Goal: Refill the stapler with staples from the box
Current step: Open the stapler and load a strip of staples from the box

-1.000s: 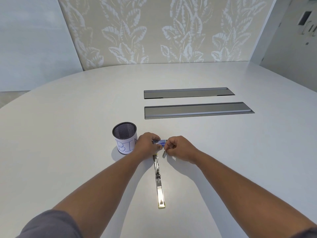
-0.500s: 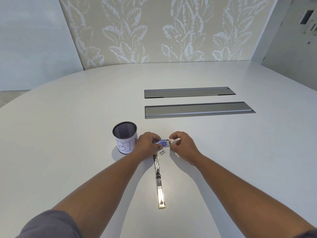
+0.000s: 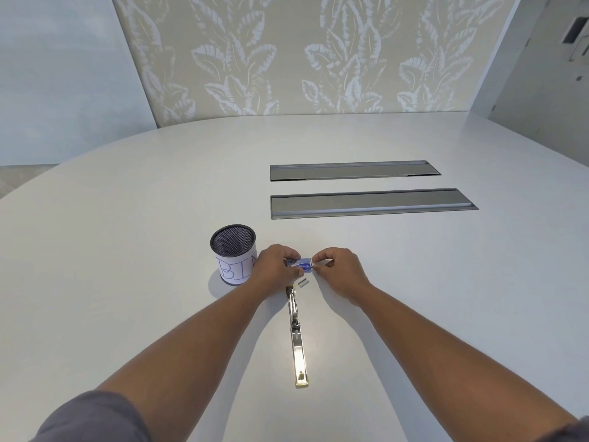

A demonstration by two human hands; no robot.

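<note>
— Why both hands on the staple box (image 3: 302, 263)?
— Left hand (image 3: 276, 265) grips it steady; right hand (image 3: 335, 272) pinches its right end, likely closing it.
— And the staples (image 3: 304, 282)?
— On the table, just near of the box, beside the opened stapler (image 3: 297, 333).

White oval table (image 3: 127, 218) before leaf-patterned wall (image 3: 287, 59), perhaps fabric.

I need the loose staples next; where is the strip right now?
In the head view, the staple strip lies on the table, just below the staple box, beside the open stapler.
</note>
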